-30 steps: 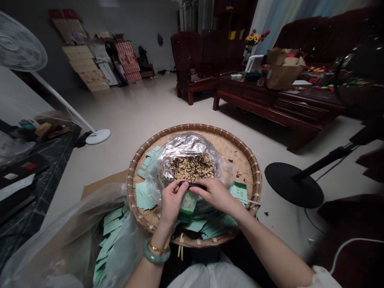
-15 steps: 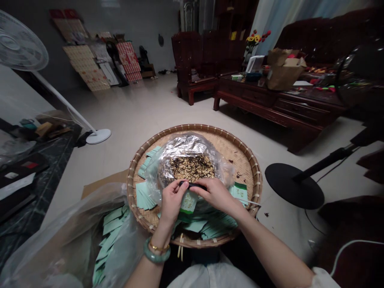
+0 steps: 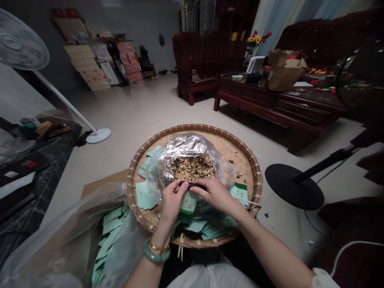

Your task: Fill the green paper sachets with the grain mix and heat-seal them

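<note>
From here I can see the person wears a pale green jade bangle (image 3: 155, 252) and a thin gold bracelet (image 3: 159, 247) on the left wrist (image 3: 158, 239), with a white short-sleeved blouse (image 3: 210, 278).

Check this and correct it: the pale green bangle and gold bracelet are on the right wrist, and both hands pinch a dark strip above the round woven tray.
Wrong wrist: the pale green bangle and gold bracelet are on the left wrist, not the right, as the head view shows. The rest stands: the left hand and right hand pinch the dark strip above the round woven tray.

Green-and-white paper sachet (image 3: 189, 202), upright beneath a black strip (image 3: 192, 185)
</note>
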A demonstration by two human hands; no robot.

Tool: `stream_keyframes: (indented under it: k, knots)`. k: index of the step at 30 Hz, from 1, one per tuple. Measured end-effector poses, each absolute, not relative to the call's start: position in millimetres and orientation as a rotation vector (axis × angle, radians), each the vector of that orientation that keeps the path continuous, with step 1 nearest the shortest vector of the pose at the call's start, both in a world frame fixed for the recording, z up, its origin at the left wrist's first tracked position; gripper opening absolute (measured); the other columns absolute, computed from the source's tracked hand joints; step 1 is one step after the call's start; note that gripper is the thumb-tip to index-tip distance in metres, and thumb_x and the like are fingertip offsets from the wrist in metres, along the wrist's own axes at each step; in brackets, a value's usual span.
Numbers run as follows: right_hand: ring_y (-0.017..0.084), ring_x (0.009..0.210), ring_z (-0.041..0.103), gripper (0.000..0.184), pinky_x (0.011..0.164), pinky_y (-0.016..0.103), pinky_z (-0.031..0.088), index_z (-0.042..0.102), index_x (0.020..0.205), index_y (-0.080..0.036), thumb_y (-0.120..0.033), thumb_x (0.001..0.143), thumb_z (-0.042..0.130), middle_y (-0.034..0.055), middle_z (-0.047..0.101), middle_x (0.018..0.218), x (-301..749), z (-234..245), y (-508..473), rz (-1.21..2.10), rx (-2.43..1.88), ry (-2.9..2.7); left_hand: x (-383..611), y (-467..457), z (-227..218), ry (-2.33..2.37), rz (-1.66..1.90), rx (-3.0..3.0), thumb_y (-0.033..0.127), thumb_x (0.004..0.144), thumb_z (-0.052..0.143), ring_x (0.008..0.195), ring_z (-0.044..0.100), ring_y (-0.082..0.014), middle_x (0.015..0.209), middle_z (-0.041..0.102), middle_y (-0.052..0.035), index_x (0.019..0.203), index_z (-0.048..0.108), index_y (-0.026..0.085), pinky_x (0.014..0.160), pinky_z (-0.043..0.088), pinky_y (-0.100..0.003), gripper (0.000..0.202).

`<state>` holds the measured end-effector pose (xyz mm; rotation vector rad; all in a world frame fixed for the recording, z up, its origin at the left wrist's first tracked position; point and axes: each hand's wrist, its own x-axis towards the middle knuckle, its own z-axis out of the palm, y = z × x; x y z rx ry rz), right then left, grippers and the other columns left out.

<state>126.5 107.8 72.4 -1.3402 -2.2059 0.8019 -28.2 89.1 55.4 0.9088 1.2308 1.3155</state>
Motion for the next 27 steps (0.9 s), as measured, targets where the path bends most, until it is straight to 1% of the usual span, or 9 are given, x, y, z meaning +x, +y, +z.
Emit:
stream_keyframes:
  k: [9, 13, 16, 18, 20, 22, 23, 27]
  knots:
    - [0.016, 0.07, 0.061, 0.03, 0.059, 0.023, 0.036, 0.069, 0.091, -0.021, -0.043, 0.089, 0.049, 0.0048, 0.071, 0.083, 126.8, 71.4, 108.1, 0.797, -1.34, -2.214, -28.6, 89.5, 55.0, 1.243, 1.321, 0.939, 0.037, 0.065, 0.072, 0.064, 0.061, -0.0133, 0.071, 0.07, -0.0037, 0.081, 0.069, 0.012, 0.059, 0.046, -0.021, 0.03]
    - [0.016, 0.069, 0.06, 0.03, 0.059, 0.023, 0.034, 0.069, 0.09, -0.02, -0.043, 0.089, 0.049, 0.0045, 0.071, 0.081, 127.9, 68.4, 110.1, 0.795, -1.328, -2.207, -29.5, 91.7, 53.2, 1.217, 1.27, 0.892, 0.038, 0.065, 0.072, 0.063, 0.061, -0.0139, 0.072, 0.071, -0.0038, 0.085, 0.069, 0.012, 0.058, 0.047, -0.022, 0.033]
    - [0.016, 0.069, 0.06, 0.029, 0.059, 0.023, 0.035, 0.069, 0.088, -0.019, -0.041, 0.089, 0.05, 0.0042, 0.07, 0.079, 129.9, 64.6, 113.5, 0.85, -1.32, -2.167, -32.1, 92.9, 51.8, 1.181, 1.229, 0.877, 0.034, 0.062, 0.075, 0.076, 0.065, -0.0163, 0.085, 0.072, -0.0062, 0.093, 0.068, 0.013, 0.067, 0.049, -0.023, 0.038]
    - [0.015, 0.067, 0.059, 0.029, 0.058, 0.023, 0.034, 0.069, 0.088, -0.018, -0.04, 0.088, 0.051, 0.0037, 0.069, 0.078, 131.4, 62.0, 116.0, 0.909, -1.325, -2.12, -34.7, 92.4, 50.2, 1.153, 1.186, 0.916, 0.028, 0.058, 0.078, 0.083, 0.065, -0.0172, 0.092, 0.071, -0.0068, 0.103, 0.065, 0.013, 0.071, 0.05, -0.023, 0.049]
    - [0.015, 0.067, 0.058, 0.028, 0.058, 0.023, 0.035, 0.068, 0.089, -0.017, -0.039, 0.087, 0.052, 0.0032, 0.069, 0.078, 133.1, 59.9, 118.4, 0.976, -1.314, -2.063, -37.2, 90.9, 48.4, 1.144, 1.108, 0.965, 0.024, 0.057, 0.079, 0.076, 0.066, -0.0163, 0.085, 0.071, -0.0054, 0.111, 0.061, 0.013, 0.067, 0.05, -0.023, 0.059]
    - [0.015, 0.069, 0.057, 0.029, 0.059, 0.023, 0.036, 0.068, 0.091, -0.016, -0.04, 0.086, 0.052, 0.003, 0.068, 0.079, 135.4, 58.7, 120.9, 1.053, -1.279, -2.001, -38.9, 89.2, 47.1, 1.146, 1.042, 0.976, 0.025, 0.058, 0.079, 0.066, 0.065, -0.0152, 0.073, 0.07, -0.0034, 0.113, 0.059, 0.011, 0.061, 0.05, -0.024, 0.06]
    - [0.015, 0.069, 0.057, 0.03, 0.059, 0.023, 0.037, 0.068, 0.092, -0.016, -0.04, 0.086, 0.052, 0.0028, 0.068, 0.079, 137.1, 58.7, 122.1, 1.092, -1.26, -1.969, -39.3, 88.4, 46.9, 1.14, 1.028, 0.959, 0.026, 0.058, 0.079, 0.064, 0.065, -0.0154, 0.071, 0.07, -0.0032, 0.112, 0.059, 0.01, 0.061, 0.05, -0.024, 0.06]
    - [0.014, 0.064, 0.055, 0.034, 0.056, 0.023, 0.038, 0.066, 0.093, -0.014, -0.043, 0.086, 0.05, 0.0016, 0.064, 0.074, 147.5, 63.5, 126.0, 1.203, -1.245, -1.846, -40.2, 86.6, 49.8, 1.127, 1.05, 0.856, 0.029, 0.054, 0.081, 0.068, 0.068, -0.0194, 0.079, 0.073, -0.0079, 0.108, 0.057, 0.011, 0.065, 0.052, -0.03, 0.062]
